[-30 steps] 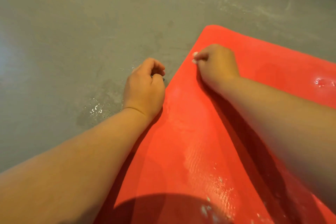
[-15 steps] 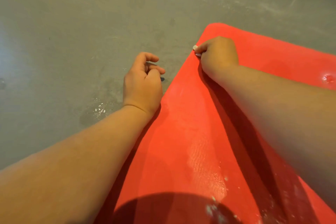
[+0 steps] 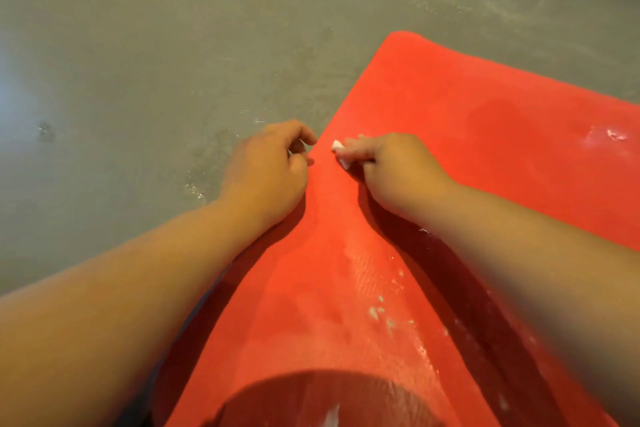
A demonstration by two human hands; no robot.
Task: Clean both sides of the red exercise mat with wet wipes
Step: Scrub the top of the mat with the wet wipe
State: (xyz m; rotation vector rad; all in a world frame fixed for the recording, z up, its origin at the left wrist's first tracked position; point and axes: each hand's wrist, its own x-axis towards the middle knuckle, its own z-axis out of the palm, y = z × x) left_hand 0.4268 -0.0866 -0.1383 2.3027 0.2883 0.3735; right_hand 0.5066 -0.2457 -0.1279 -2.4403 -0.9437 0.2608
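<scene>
The red exercise mat (image 3: 433, 107) lies flat on a grey floor, its far corner pointing away from me. My right hand (image 3: 398, 170) pinches a small crumpled white wet wipe (image 3: 339, 149) and presses it onto the mat close to its left edge. My left hand (image 3: 266, 166) sits right at that edge, heel on the mat, fingers loosely curled over the floor with nothing visible in them. Both forearms reach in from the bottom of the view.
The grey concrete floor (image 3: 138, 45) has a wet patch (image 3: 194, 187) left of my left hand. White crumbs (image 3: 381, 312) and damp streaks lie on the near mat. A shiny wet spot (image 3: 613, 135) shows at the right. A dark rounded shape (image 3: 329, 399) covers the mat's near end.
My right hand has slid the wipe back toward me along the mat's left edge. My left hand has loosened its fingers and now sits closer to that edge.
</scene>
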